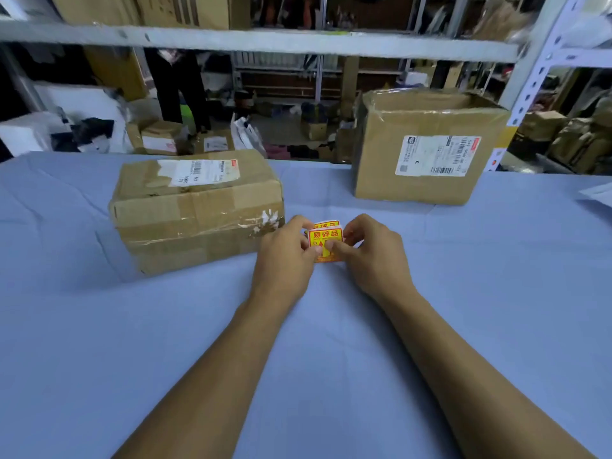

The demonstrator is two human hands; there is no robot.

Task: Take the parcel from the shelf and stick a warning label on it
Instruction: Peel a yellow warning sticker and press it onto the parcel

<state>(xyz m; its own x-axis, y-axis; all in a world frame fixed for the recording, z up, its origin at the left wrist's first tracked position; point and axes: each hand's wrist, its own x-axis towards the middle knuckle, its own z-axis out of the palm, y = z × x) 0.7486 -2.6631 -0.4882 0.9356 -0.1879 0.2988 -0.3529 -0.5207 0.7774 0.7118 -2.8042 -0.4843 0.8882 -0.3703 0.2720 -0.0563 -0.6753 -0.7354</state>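
A taped brown cardboard parcel (195,207) with a white shipping label on top lies on the blue cloth, left of centre. Just right of its front corner, both hands pinch a small stack of yellow warning labels (325,236) with red characters. My left hand (286,256) grips the stack's left edge, thumb on the top label. My right hand (372,253) holds the right edge, thumb pressed on the label's lower middle. The stack sits low over the cloth; another label peeks out behind the top one.
A bigger cardboard box (427,147) with a white label stands at the back right of the blue table (99,326). A grey shelf beam (258,41) crosses overhead and a perforated upright (536,71) rises at right. More boxes and bags clutter the floor beyond.
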